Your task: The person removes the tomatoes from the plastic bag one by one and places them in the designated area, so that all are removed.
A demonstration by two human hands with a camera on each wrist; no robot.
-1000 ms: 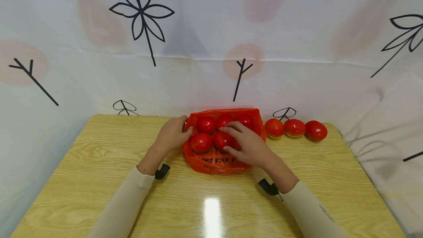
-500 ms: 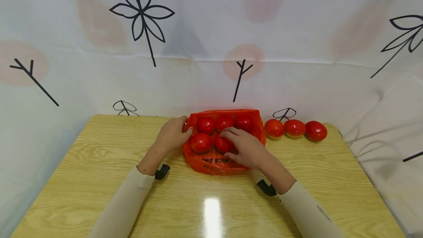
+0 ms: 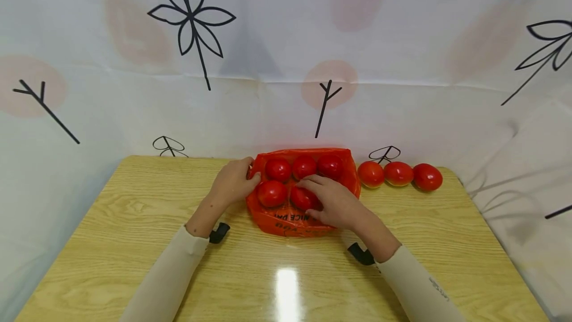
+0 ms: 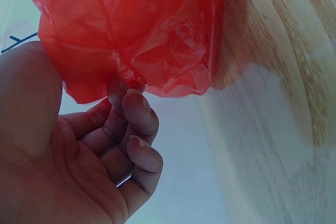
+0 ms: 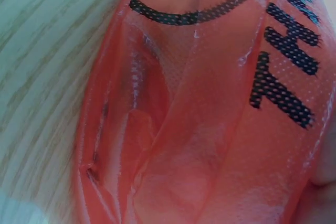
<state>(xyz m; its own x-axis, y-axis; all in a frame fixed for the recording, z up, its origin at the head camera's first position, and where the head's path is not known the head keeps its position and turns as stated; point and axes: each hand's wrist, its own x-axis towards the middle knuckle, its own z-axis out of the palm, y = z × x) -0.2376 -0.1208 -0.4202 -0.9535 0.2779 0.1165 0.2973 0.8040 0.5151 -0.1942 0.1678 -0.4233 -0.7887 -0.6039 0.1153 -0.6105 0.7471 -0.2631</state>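
A red plastic bag [image 3: 286,225] lies open on the table with several shiny red tomatoes [image 3: 272,193] inside. My left hand [image 3: 232,180] pinches the bag's left edge; in the left wrist view its curled fingers [image 4: 140,116] meet the thin plastic. Inside the bag's right half, my right hand [image 3: 332,202] has its fingers and thumb around the front tomato [image 3: 304,199], covering part of it. In the right wrist view the printed bag side [image 5: 210,103] fills most of the picture and hides nearly all of the hand.
Three more tomatoes [image 3: 398,173] sit in a row right of the bag, along the back edge of the wood-grain table [image 3: 250,282]. Close behind stands a white backdrop [image 3: 277,113] with plant drawings.
The right hand has shifted slightly down toward the front of the bag, and the front tomato has moved a little with it. The left hand stays at the bag's edge.
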